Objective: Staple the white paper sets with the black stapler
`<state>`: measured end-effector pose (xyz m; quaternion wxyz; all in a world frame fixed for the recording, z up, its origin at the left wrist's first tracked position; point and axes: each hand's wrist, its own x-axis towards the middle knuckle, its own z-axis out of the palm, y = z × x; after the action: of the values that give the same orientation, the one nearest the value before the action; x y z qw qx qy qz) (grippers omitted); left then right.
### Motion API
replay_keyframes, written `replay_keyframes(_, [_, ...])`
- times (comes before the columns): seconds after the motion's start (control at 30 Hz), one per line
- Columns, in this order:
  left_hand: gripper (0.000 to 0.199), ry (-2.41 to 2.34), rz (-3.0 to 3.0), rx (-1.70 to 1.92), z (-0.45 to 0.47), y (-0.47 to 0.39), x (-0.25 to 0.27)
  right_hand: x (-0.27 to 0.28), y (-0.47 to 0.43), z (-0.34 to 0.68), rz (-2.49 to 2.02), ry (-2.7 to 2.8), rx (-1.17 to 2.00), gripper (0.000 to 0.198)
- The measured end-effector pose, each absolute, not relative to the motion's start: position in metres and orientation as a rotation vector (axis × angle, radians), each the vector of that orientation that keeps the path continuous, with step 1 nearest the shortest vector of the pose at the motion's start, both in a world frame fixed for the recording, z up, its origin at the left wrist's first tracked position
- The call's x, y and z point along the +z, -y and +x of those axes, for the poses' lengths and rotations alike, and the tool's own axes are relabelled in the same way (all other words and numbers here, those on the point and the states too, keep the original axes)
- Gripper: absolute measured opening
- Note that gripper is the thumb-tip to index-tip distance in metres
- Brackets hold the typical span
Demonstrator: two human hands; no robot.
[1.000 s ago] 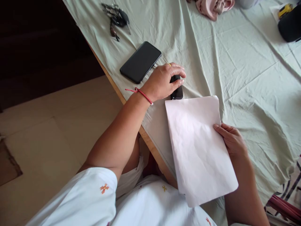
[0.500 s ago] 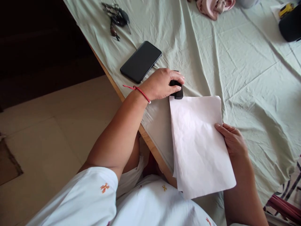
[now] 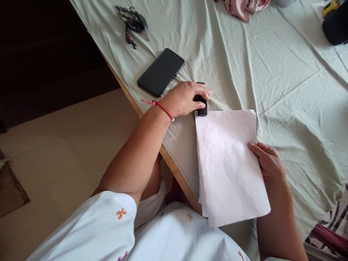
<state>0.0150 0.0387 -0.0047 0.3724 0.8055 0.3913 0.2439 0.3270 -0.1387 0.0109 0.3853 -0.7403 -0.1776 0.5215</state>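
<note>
Left hand point(image 3: 181, 98) grasps small black device point(image 3: 202, 111) over far-left corner of paper sheets point(image 3: 231, 166); my right hand point(image 3: 269, 161) pinches sheets' right edge. Phone point(image 3: 161, 71) on worktop point(image 3: 293, 105), beyond left wrist.

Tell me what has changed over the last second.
The paper sheets have slid slightly away from the body, so their top-left corner now lies under the near end of the black stapler-like tool; earlier its end stood just beyond their edge. Nothing was let go: the left hand stays on the tool, the right hand on the sheets. Phone and keys lie as before.
</note>
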Motion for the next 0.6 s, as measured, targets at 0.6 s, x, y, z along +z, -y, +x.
replay_keyframes(0.6, [0.019, -0.942, 1.944, 0.753, 0.017, -0.037, -0.003, 0.004, 0.177, 0.329, -1.874, 0.546, 1.27, 0.034])
